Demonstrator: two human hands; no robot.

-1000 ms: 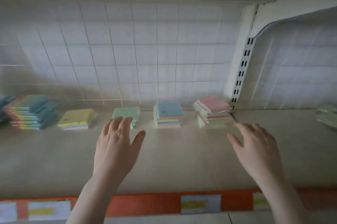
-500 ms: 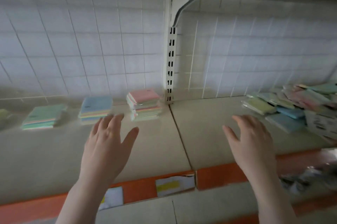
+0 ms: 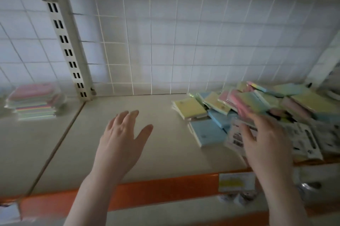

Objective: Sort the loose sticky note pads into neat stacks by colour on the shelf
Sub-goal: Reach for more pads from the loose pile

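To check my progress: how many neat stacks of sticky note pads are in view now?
1. The neat stack stands at the far left of the shelf, beyond the slotted upright. Others may lie outside the frame.

Pretty dim, flat light with soft shadows. Right hand (image 3: pixel 267 144) and the loose pads (image 3: pixel 257 104) are motion-smeared, the far-left stack (image 3: pixel 34 101) is blurry, and wide-angle bending curves the edges.
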